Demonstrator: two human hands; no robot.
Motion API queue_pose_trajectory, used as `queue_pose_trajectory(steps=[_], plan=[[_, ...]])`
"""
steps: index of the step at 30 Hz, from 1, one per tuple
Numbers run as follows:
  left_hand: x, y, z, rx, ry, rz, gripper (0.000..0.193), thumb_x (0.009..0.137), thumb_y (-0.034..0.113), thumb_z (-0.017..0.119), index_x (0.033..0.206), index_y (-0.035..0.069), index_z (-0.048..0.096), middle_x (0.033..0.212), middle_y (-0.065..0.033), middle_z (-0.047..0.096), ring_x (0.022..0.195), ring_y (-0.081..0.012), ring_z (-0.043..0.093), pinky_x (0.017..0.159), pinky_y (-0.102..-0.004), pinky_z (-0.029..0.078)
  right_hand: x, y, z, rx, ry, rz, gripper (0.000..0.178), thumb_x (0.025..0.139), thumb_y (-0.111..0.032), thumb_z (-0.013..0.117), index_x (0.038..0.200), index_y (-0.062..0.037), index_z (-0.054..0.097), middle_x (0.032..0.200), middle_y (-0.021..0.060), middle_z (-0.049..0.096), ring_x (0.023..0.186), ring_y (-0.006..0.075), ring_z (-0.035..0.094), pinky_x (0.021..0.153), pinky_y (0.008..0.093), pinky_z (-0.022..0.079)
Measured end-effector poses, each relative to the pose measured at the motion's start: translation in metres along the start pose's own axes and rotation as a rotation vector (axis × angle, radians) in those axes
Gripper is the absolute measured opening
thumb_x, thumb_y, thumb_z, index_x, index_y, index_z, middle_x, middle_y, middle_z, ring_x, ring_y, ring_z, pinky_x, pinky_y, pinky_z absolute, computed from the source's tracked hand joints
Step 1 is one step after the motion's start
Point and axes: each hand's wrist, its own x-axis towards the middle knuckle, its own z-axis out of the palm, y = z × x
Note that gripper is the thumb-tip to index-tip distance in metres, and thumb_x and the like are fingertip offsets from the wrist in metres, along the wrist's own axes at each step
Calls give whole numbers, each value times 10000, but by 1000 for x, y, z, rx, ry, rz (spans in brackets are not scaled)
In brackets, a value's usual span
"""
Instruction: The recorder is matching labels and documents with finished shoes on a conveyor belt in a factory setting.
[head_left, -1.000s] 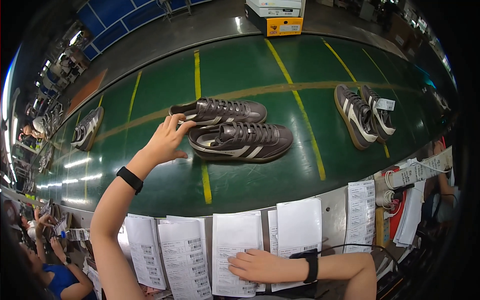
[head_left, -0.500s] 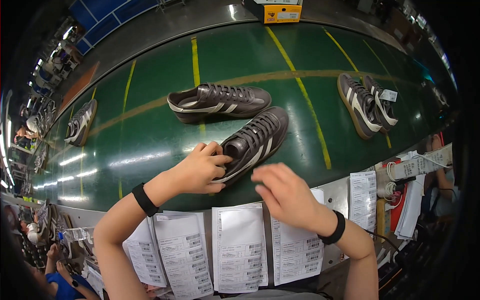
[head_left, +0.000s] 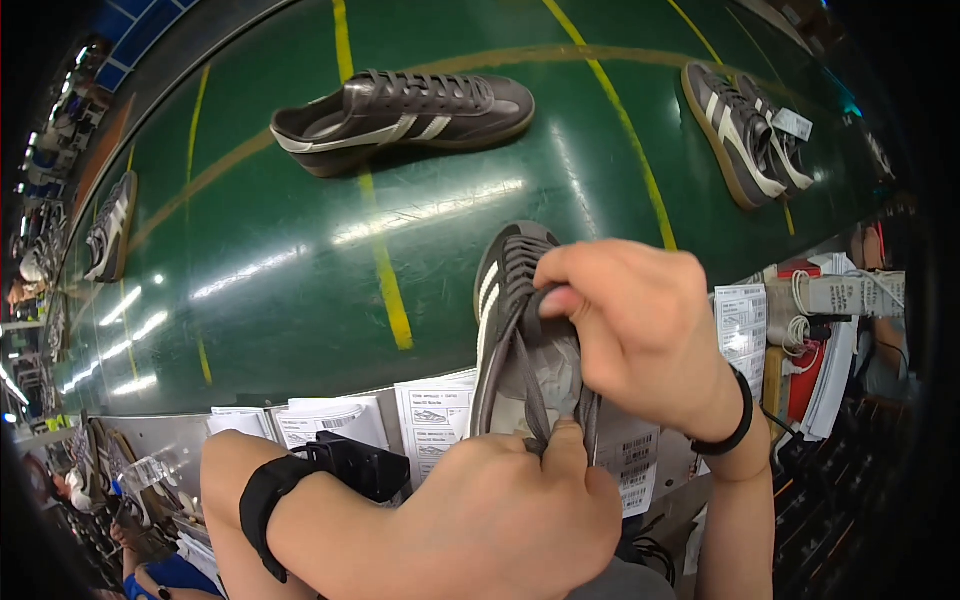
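A dark brown lace-up sneaker [head_left: 487,310] with pale side stripes is lifted off the green table, toe pointing away and its opening toward me. My left hand [head_left: 520,500] is closed at the heel end, with the thumb at the collar. The loose laces [head_left: 533,385] hang over the opening, where pale paper-like stuff shows inside. My right hand [head_left: 635,320] pinches at the top of the tongue, thumb and forefinger together. A matching sneaker [head_left: 405,120] lies farther off on the table, toe to the right, touched by neither hand.
The green table [head_left: 270,330] has yellow lines. Another pair of sneakers [head_left: 735,140] with a white tag stands at right, and a shoe [head_left: 110,230] at far left. Printed sheets [head_left: 435,425] hang along the near edge. A black boxy device [head_left: 365,468] sits beside my left forearm.
The nearer sneaker has come up off the table toward me and turned, its opening facing me. My left hand has shifted to its heel; my right hand, empty before, now pinches its tongue.
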Motion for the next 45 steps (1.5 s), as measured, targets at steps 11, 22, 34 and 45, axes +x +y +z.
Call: queue_pose_trajectory(steps=[11, 22, 34, 45], plan=[[5, -13, 13, 24, 316, 156, 217, 612, 181, 679, 687, 6, 574, 760, -155, 570, 432, -237, 505, 389, -331, 420, 15, 41, 3, 629, -141, 538, 44, 816, 14, 646, 814, 47, 675, 635, 35, 627, 603, 36, 523, 532, 221, 412], [16, -184, -76, 820, 594, -197, 448, 627, 216, 833, 1022, 92, 663, 1198, -95, 548, 1124, -329, 459, 937, -433, 414, -5, 49, -30, -400, 543, 99, 111, 731, 56, 670, 827, 2, 652, 702, 114, 633, 639, 306, 613, 582, 364, 501], [-7, -99, -29, 152, 98, -119, 240, 600, 190, 744, 685, 18, 599, 739, -119, 633, 643, -326, 604, 645, -396, 480, 18, 14, 29, 21, 198, 6, 334, 814, -139, 700, 1086, 19, 589, 1027, 177, 592, 948, 355, 569, 819, 423, 491], [-14, -10, -5, -50, 157, 181, 190, 612, 150, 657, 677, 26, 529, 691, -106, 506, 535, -237, 499, 532, -336, 445, 20, 7, 23, 521, -25, 264, 80, 789, -4, 628, 747, 25, 689, 522, 111, 590, 422, 173, 525, 446, 293, 411]])
